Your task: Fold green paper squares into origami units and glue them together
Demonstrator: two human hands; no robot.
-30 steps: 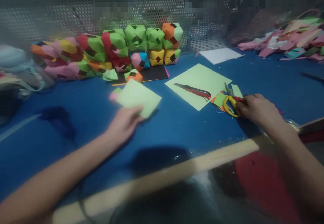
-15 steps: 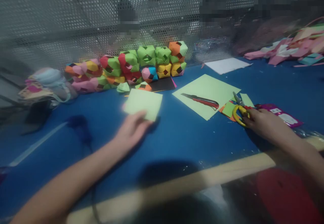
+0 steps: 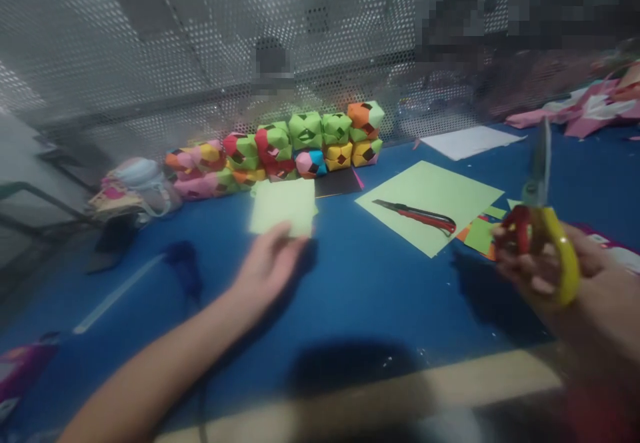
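Scissors [image 3: 543,229] now lifted off the table in right hand's [image 3: 555,276] grasp; left hand [image 3: 267,266] still pinches green paper [image 3: 283,206].

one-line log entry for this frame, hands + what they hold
left hand: holds green paper square above table | right hand: grips scissors, blades up | utility knife: lies on green sheet

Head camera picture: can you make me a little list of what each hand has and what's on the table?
left hand: holds a light green paper square by its near edge
right hand: holds scissors with red and yellow handles, blades pointing up
table: blue top
big green sheet: lies flat, a red utility knife on it
back of table: row of colourful folded paper cubes
far right: pile of pink paper scraps
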